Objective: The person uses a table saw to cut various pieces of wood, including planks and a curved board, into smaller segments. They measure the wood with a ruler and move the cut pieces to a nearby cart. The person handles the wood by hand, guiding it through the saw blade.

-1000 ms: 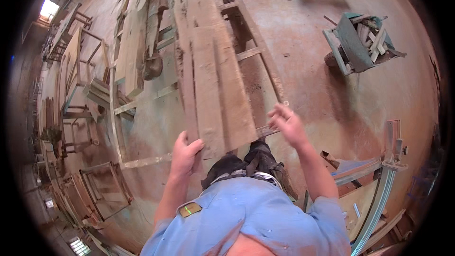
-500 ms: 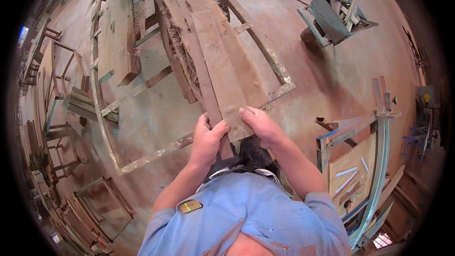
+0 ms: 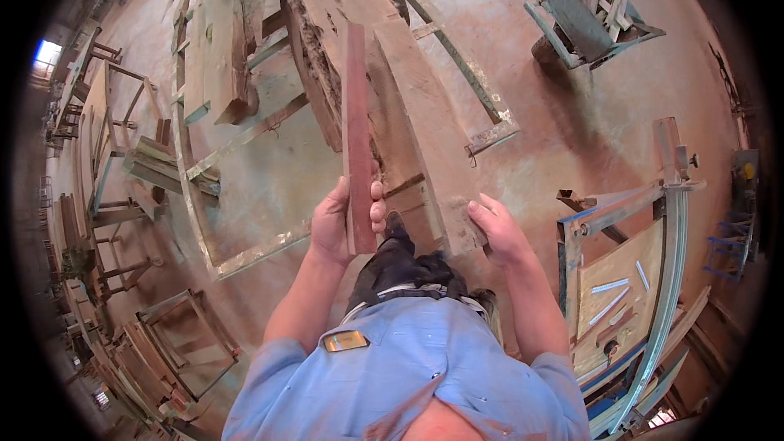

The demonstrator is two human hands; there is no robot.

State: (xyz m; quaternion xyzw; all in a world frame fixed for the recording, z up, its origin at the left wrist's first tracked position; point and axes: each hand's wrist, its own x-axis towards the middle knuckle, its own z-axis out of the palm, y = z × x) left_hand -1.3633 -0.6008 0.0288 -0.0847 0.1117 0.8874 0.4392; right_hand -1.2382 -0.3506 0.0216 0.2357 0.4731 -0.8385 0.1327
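My left hand (image 3: pixel 333 219) is wrapped around the near end of a narrow reddish board (image 3: pixel 357 122), its fingertips showing on the board's right side. To the right, my right hand (image 3: pixel 496 230) grips a wider brown plank (image 3: pixel 429 135) by its near end, thumb on top and most fingers hidden underneath. Both pieces point away from me, with a gap between their near ends. Their far ends lie over or just above a long slab with a rough, pitted edge (image 3: pixel 314 41); whether they touch it, I cannot tell.
A low metal frame (image 3: pixel 260 255) surrounds the slab and bears more thick boards (image 3: pixel 216 65) to the left. A cart of wood scraps (image 3: pixel 576 20) stands far right. Nearer on the right is a bench with a plywood panel (image 3: pixel 616 286) and rulers. Racks and timber (image 3: pixel 151 359) line the left.
The two boards, earlier close together and overlapping, have parted. My left hand has tilted the reddish one up on the left; my right hand has moved right with the wider plank.
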